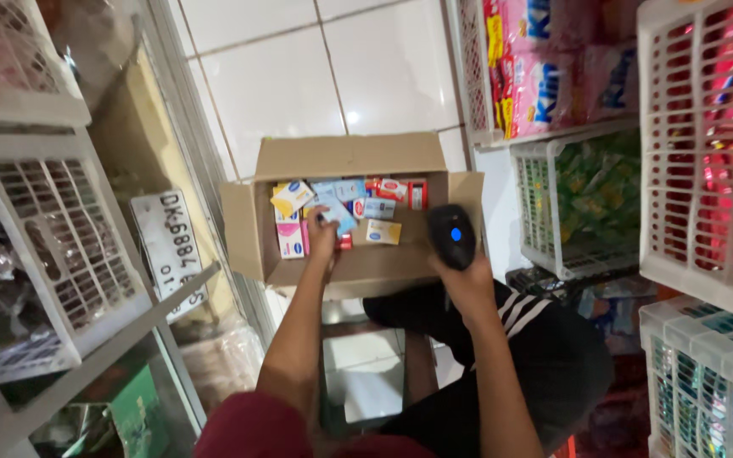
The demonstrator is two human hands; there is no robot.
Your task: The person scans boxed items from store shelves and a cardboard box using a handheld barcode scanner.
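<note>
The left hand (322, 231) is reaching down into an open cardboard box (256, 237), its grip closing loosely around a small light-blue packet (338, 214); how firmly the fingers are pinching it cannot be told from this angle. The packet is lying just at twelve to one o'clock of that hand, its long axis tilting from ten toward four o'clock.

The right hand (461, 270) is wrapping fully around a black handheld scanner (451, 235) with a glowing blue spot, holding it over the box's right front corner. The scanner is sitting at three o'clock of the packet, near but apart, so the left hand is by far the nearer one to the packet.

Around the packet, other small boxes are lying flat and crowded: a yellow-and-white one (292, 198) at ten o'clock, a pink one (290, 239) at eight o'clock, red ones (394, 188) at two o'clock, a pale yellow one (383, 231) at four o'clock. The box walls are hemming all of them in, leaving straight up as the only open way.

White plastic baskets (61, 246) are standing at nine o'clock and at three o'clock of the box, with bare tiled floor (316, 76) at twelve o'clock.
</note>
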